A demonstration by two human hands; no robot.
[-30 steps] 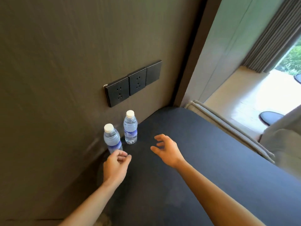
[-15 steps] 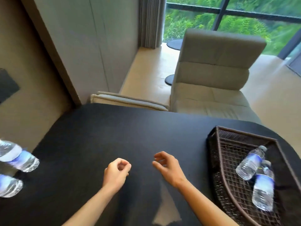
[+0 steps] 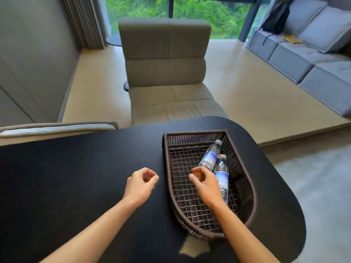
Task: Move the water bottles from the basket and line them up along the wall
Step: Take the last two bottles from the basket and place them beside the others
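Observation:
A dark woven basket sits on the right part of the black table. Two clear water bottles with blue labels lie in it side by side: the far bottle and the near bottle. My right hand hovers inside the basket, fingers loosely curled, just left of the near bottle and partly covering it, holding nothing. My left hand hangs over the table left of the basket, fingers curled, with nothing in it. The wall and the bottles standing by it are out of view.
A beige chair stands beyond the table's far edge. A grey sofa is at the far right. The table's rounded right end drops to the floor. A second chair's back touches the table's far left edge.
The view has swung right from the wall and its two standing bottles to the basket. My right hand has moved into the basket beside the bottles; my left hand followed over the table.

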